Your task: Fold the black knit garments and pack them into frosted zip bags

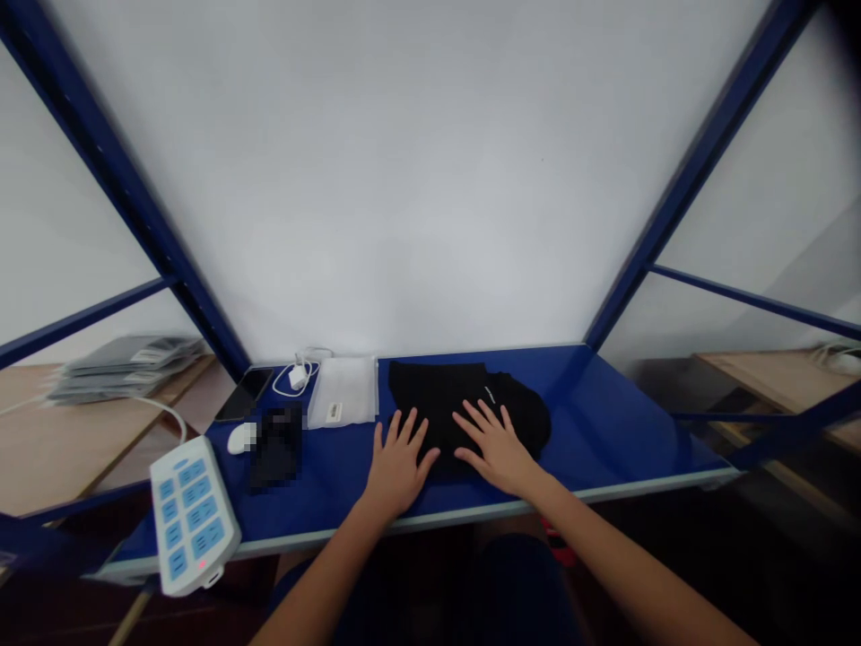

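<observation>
Folded black garment (pixel 437 386) sits mid-worktop (pixel 605 422), long axis approx. 9-to-3 o'clock; its centre is at abt 1 o'clock from L grip (pixel 396 471), abt 10–11 from R grip (pixel 501 453), R covering a bit more. Both grips open, flat, fingers spread, holding nothing. Matte soft fabric, straight edge at 12, rounded bulge at 3, sm. white mark (pixel 490 395). Clear-ish plastic pkt (pixel 346 390), flat rect., at 11 from L; worktop smooth, glossy blue.

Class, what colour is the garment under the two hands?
The garment is black, with a small whitish mark; the head view shows it best.
</observation>
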{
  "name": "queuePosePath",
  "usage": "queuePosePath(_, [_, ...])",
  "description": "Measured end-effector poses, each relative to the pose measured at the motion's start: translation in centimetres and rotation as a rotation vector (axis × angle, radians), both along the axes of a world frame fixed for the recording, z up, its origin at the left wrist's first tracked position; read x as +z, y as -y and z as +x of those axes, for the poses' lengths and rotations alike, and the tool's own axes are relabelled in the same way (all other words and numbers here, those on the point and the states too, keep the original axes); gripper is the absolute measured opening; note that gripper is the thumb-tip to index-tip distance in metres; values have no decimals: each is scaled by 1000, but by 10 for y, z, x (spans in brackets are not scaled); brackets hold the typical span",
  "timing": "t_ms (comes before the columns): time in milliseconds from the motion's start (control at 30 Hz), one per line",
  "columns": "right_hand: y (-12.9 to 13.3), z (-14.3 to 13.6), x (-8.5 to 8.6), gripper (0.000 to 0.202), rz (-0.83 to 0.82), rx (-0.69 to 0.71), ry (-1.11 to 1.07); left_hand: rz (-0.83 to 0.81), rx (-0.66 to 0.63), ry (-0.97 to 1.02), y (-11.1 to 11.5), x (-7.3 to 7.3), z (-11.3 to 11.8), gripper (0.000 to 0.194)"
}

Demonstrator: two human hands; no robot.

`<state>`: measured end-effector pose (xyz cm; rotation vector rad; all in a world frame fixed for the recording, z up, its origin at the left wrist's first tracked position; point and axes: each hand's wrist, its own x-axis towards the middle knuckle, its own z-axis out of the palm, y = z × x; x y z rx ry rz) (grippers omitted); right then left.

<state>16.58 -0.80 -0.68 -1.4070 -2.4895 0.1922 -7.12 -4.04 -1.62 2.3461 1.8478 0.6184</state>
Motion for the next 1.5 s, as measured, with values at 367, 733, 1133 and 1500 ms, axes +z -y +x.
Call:
queuePosePath(367, [-78,-89,36,39,-256,337,-145,-16,488,167,28,-15,-26,48])
queuePosePath(733, [-134,-193,65,25,-792,555,245,-89,514,227,37,-17,-39,45])
queuePosePath(1133, [-133,-206,95,49,-548,655,-83,77,423,928,20,15,-84,36])
queuePosePath(1500, [-101,-31,106,41,-26,564,-175,278,4,773,15,29,53,29])
